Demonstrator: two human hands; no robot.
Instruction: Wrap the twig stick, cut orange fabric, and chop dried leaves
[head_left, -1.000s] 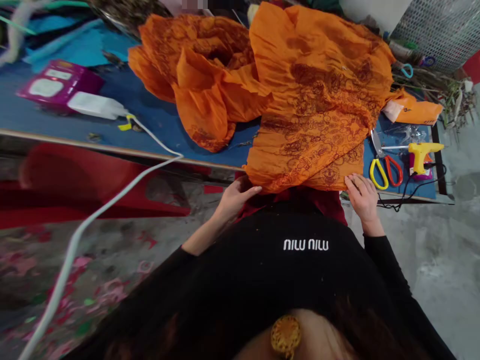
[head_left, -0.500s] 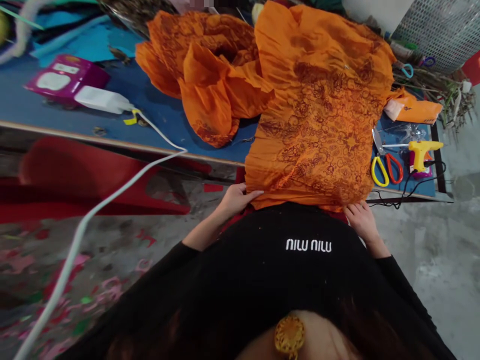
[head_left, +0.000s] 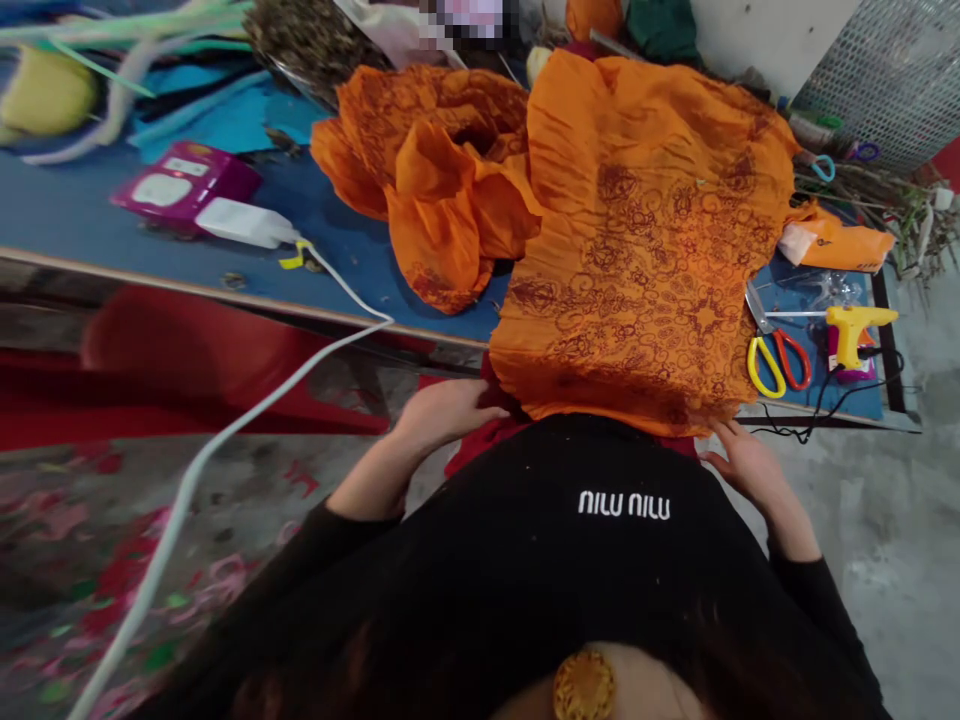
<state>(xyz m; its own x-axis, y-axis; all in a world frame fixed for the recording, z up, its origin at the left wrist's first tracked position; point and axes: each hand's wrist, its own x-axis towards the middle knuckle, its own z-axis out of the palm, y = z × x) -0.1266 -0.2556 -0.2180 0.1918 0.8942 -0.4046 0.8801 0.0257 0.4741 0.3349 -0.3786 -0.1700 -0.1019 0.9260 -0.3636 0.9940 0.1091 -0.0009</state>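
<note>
A wrinkled orange cloth (head_left: 645,240) with dark red patterns lies over the blue table (head_left: 60,210) and hangs past its front edge to my lap. More of the orange fabric is bunched up (head_left: 442,210) to its left. My left hand (head_left: 446,412) is at the cloth's lower left corner, its fingertips hidden in the dark gap beside the fabric. At the lower right corner, my right hand (head_left: 739,455) has its thumb and fingers apart, with the fingertips next to the cloth's edge.
Scissors (head_left: 780,365) with yellow and red handles and a yellow glue gun (head_left: 851,330) lie at the right. An orange packet (head_left: 836,243) sits behind them. A purple box (head_left: 187,185) with a white plug stands left, its white cable (head_left: 225,435) crossing the table edge. A red chair (head_left: 187,345) is below.
Both hands have moved slightly outward from the cloth's lower corners, and the right hand's fingers have spread. The view has shifted, so the table's things appear lower and farther right.
</note>
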